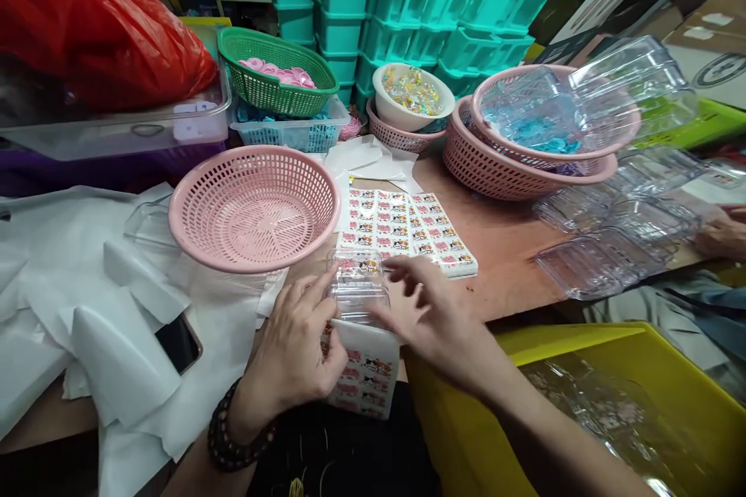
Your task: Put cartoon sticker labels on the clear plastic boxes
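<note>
The clear plastic box [353, 291] sits between my hands, a sticker sheet [373, 382] at its near end. My left hand [297, 338] touches its left side, grip impossible to tell; my right hand [437, 318] has its fingers spread at the other side.

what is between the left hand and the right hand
In the head view, a clear plastic container, a printed sticker showing at its far end, lies between left hand and right hand; a sticker sheet extends nearer the person.
</note>
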Demonstrator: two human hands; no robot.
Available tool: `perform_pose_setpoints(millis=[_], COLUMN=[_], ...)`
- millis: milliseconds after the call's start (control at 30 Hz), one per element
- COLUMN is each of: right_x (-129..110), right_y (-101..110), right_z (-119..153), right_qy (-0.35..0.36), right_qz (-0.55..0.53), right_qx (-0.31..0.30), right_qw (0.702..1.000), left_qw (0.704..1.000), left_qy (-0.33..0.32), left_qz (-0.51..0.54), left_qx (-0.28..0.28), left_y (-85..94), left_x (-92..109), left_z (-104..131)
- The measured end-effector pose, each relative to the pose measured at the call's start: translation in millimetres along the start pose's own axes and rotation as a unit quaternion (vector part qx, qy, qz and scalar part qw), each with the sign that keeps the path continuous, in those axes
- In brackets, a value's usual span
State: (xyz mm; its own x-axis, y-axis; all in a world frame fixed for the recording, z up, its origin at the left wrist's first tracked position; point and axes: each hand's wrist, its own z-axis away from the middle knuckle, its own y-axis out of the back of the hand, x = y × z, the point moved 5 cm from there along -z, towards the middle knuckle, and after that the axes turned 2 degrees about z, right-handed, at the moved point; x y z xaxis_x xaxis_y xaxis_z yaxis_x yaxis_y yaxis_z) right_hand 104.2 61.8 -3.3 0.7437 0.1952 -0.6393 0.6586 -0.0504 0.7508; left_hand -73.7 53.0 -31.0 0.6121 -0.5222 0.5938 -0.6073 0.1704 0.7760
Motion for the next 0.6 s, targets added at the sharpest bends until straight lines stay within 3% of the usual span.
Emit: perform_pose_setpoints(millis=[100,200,267,367,467,600], right_x=[-18.3,-10.2,-3.6,-7.3,-25.7,-34.8], right_y=[-13.4,-16.0,-13.5,-3.0,7.5,2.5], right_z=[22.3,33.4,38.4,46.2,56.2,69.4], right_qy=[0.023,-0.051,-0.069,-0.016,0.075,0.102], right_qz=[-0.144,-0.227,-0.230,-0.118,0.012,0.022], right_qx=[-0.167,-0.210,-0.220,-0.187,-0.094,-0.066], right_qw=[0.975,0.950,0.945,0.975,0.993,0.992], left_qw=[0.999,0.986,0.949,0.885,0.889,0.899], left_qy=[-0.005,0.066,0.156,0.219,0.181,0.145], left_qz=[0.032,0.150,0.273,0.406,0.415,0.407], left_qx=[0.014,-0.012,-0.037,-0.062,-0.069,-0.071], left_y=[13.8,17.8,10.9,-5.3,-14.8,-21.8], left_x=[8.0,-2.8,-16.3,-23.0,-13.2,-0.9], left_z=[10.9,23.0,32.4,41.8,42.1,41.3])
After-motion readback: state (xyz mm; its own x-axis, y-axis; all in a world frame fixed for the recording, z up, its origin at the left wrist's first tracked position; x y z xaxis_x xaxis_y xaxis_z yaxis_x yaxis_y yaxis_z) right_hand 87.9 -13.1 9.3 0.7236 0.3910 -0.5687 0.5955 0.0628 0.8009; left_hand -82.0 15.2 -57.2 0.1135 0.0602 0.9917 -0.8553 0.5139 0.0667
